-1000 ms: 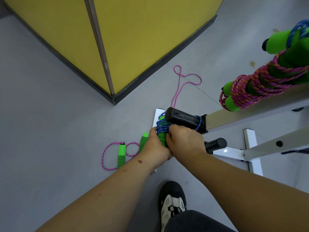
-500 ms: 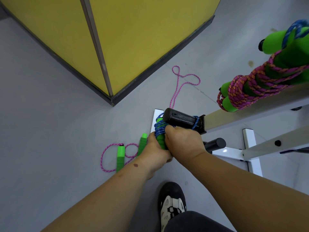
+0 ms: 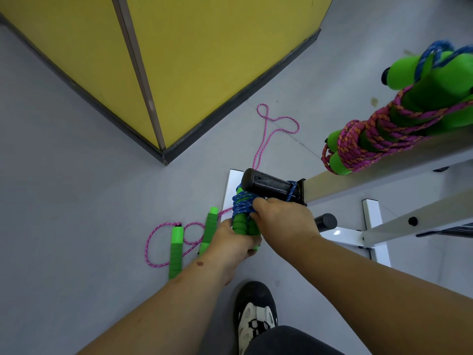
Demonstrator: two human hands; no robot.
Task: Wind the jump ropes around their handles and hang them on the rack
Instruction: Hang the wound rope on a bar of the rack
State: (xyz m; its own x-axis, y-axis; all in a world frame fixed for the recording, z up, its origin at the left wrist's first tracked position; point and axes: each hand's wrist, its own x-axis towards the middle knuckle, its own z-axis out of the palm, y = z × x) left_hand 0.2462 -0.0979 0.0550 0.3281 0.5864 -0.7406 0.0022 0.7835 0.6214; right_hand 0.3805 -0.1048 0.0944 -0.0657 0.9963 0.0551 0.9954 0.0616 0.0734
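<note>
Yellow wall (image 3: 210,60), corner on the grey floor (image 3: 64,201), top cut off. Rack (image 3: 358,180): pale beam running off the right edge, black peg (image 3: 268,187) at its end. Wound pink rope (image 3: 378,139) resting on the beam, part out of frame. Loose pink rope (image 3: 176,242) on the floor, green handles, its line hidden behind the hands. Blue rope (image 3: 242,204), wound on green handles, just under the peg with a loop over it. Right hand (image 3: 281,219) and left hand (image 3: 230,242) both closed around its handles; fingertips hidden. Shoe (image 3: 256,313), bottom centre.
</note>
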